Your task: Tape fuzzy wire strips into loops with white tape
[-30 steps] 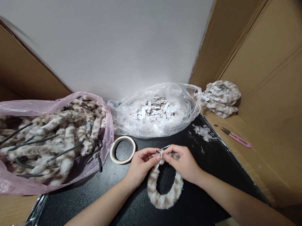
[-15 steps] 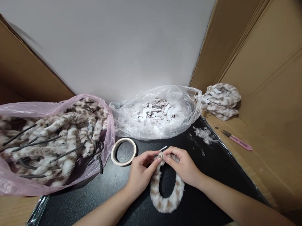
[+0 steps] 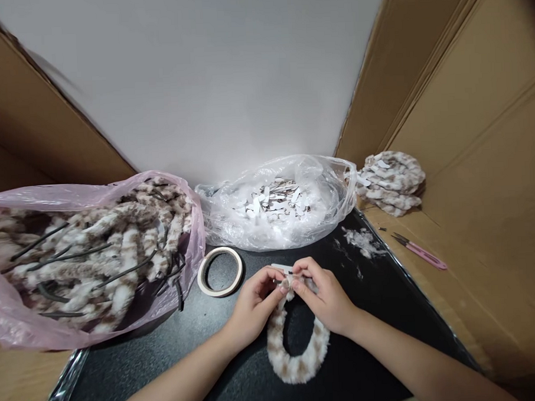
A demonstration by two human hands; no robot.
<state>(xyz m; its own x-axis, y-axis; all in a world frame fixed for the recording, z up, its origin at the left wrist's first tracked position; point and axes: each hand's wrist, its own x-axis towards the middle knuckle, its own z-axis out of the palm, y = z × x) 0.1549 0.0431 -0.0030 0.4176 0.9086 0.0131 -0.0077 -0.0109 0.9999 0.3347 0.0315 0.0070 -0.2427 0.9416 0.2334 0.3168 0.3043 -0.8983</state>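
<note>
A fluffy white-and-brown fur loop hangs down over the black tabletop, its top joint between my hands. My left hand is closed in a pinch on the left side of that joint, and a bit of dark cord shows by its fingertips. My right hand pinches the joint from the right, thumb close to the left thumb. A small white tag sticks out above the fingertips at the joint. The fingers partly cover how tag, cord and fur meet.
At left, a pink plastic bag holds fur strips with dark cords. A tape roll lies beside it. Behind, a clear bag contains white tags. At right are stacked fur loops, pink-handled snips and fluff scraps. Cardboard walls stand around.
The white tag above the joint has turned from a thin edge to a broader, flatter face and tilts differently. Both hands keep pinching the fur loop in nearly the same place.
</note>
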